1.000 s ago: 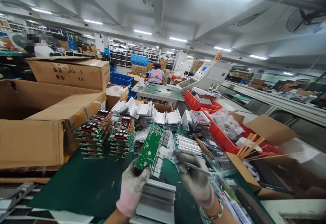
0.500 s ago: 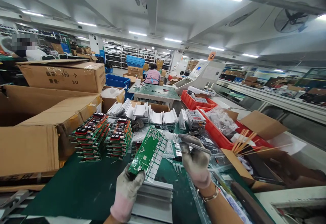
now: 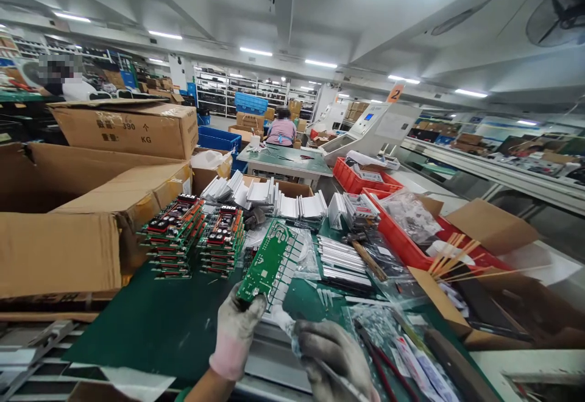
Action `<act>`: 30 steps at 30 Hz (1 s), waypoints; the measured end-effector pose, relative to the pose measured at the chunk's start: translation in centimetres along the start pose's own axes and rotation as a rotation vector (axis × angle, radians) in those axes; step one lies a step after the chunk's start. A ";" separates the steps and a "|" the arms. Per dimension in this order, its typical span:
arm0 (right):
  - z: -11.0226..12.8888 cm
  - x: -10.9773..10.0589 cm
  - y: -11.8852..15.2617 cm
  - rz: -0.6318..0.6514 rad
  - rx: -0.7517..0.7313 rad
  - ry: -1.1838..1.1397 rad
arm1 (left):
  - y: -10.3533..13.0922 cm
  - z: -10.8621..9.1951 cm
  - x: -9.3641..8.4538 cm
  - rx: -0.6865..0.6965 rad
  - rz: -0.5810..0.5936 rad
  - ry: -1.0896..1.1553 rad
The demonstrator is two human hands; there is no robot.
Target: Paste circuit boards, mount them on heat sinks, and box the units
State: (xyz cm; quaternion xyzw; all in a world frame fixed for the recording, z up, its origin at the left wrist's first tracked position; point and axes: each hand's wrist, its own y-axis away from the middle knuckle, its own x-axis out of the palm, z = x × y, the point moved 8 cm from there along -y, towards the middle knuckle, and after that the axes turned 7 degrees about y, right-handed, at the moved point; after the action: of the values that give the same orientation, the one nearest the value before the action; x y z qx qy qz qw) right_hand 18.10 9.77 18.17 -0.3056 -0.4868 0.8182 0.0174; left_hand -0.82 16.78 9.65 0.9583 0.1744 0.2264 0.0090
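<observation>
My left hand [image 3: 237, 323], in a whitish glove, grips the lower edge of a green circuit board [image 3: 269, 262], tilted with its solder side and a row of pale pads facing me. Gloved too, my right hand [image 3: 333, 353] is closed round a thin stick-like tool [image 3: 340, 380]. A white, blurred tip [image 3: 282, 320] shows ahead of its fingers, close to the board's lower right corner; whether it touches is unclear. Under the board lies a grey metal heatsink [image 3: 274, 353], partly hidden by both hands.
Two stacks of populated circuit boards [image 3: 176, 237] stand left, beside large cardboard boxes [image 3: 59, 243]. Behind are aluminium heatsinks [image 3: 262, 193]. Metal strips [image 3: 342, 262], a hammer [image 3: 370, 259], red-handled pliers [image 3: 381, 359] and red bins [image 3: 365, 176] lie right. A person [image 3: 281, 131] sits beyond.
My right hand has come down and left with the tool, from above the metal strips to the board's lower corner. My left hand still holds the board. The view has shifted slightly.
</observation>
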 end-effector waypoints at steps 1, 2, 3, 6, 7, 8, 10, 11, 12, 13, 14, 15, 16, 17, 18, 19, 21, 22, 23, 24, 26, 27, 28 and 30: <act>0.2 0.2 0.2 0.016 -0.023 -0.009 | 0.0 0.0 0.0 -0.001 -0.002 -0.002; 0.4 0.3 0.2 0.018 -0.049 -0.014 | 0.0 -0.2 0.0 -0.001 -0.003 -0.004; 0.6 0.3 0.2 0.014 -0.076 -0.016 | 0.0 -0.3 0.0 -0.001 -0.005 -0.006; 1.1 0.1 -0.2 0.012 -0.128 -0.010 | 0.2 -0.7 0.0 -0.002 0.003 -0.002; 1.2 0.1 -0.3 0.020 -0.131 -0.005 | 0.2 -0.7 -0.1 -0.005 0.011 0.001; 1.3 0.0 -0.5 0.029 -0.125 0.004 | 0.3 -0.6 -0.1 -0.008 0.019 0.003; 1.5 -0.3 -0.9 0.036 -0.138 0.026 | 0.2 -0.3 -0.3 -0.021 0.038 0.003; 1.5 -0.5 -1.0 0.037 -0.153 0.038 | 0.2 -0.1 -0.3 -0.028 0.047 0.000; 1.5 -0.7 -1.2 0.037 -0.164 0.049 | 0.2 0.0 -0.4 -0.034 0.055 -0.006; 1.3 -0.9 -1.4 0.030 -0.164 0.060 | 0.2 0.1 -0.4 -0.039 0.064 -0.013; 0.9 -1.2 -1.6 0.016 -0.153 0.076 | 0.2 0.0 -0.4 -0.042 0.073 -0.026; 0.4 -1.5 -1.9 -0.005 -0.133 0.098 | 0.3 -0.1 -0.4 -0.043 0.082 -0.041; -0.2 -1.7 -2.2 -0.031 -0.107 0.121 | 0.3 -0.3 -0.3 -0.043 0.089 -0.058; -0.8 -2.0 -2.6 -0.059 -0.086 0.143 | 0.4 -0.5 -0.3 -0.042 0.095 -0.075; -1.5 -2.2 -3.1 -0.087 -0.068 0.164 | 0.5 -0.7 -0.3 -0.041 0.097 -0.091; -2.1 -2.3 -3.6 -0.113 -0.054 0.179 | 0.5 -0.8 -0.3 -0.040 0.096 -0.106; -3.6 -2.6 -4.7 -0.162 -0.023 0.208 | 0.5 -0.9 -0.3 -0.031 0.087 -0.125; -4.4 -2.6 -5.3 -0.184 0.001 0.228 | 0.5 -0.9 -0.4 -0.025 0.085 -0.135; -5.2 -2.7 -5.8 -0.200 0.029 0.249 | 0.4 -0.8 -0.6 -0.020 0.084 -0.145; -6.1 -2.6 -6.2 -0.208 0.056 0.262 | 0.3 -0.7 -0.7 -0.015 0.086 -0.153; -7.9 -2.5 -6.6 -0.224 0.107 0.266 | 0.1 -0.6 -1.3 -0.002 0.086 -0.162; -8.8 -2.5 -6.4 -0.237 0.126 0.260 | 0.1 -0.6 -1.6 0.001 0.078 -0.164; -9.6 -2.4 -6.2 -0.245 0.133 0.254 | 0.0 -0.8 -2.1 0.005 0.065 -0.160; -11.2 -1.8 -5.2 -0.197 0.125 0.260 | -0.2 -1.3 -3.2 0.009 0.024 -0.150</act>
State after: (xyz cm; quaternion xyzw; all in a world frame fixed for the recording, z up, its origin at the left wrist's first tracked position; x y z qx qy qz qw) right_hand 23.93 20.71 19.45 -0.3579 -0.4564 0.7947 0.1793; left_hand -4.12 15.86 9.43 0.9746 0.1627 0.1534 0.0152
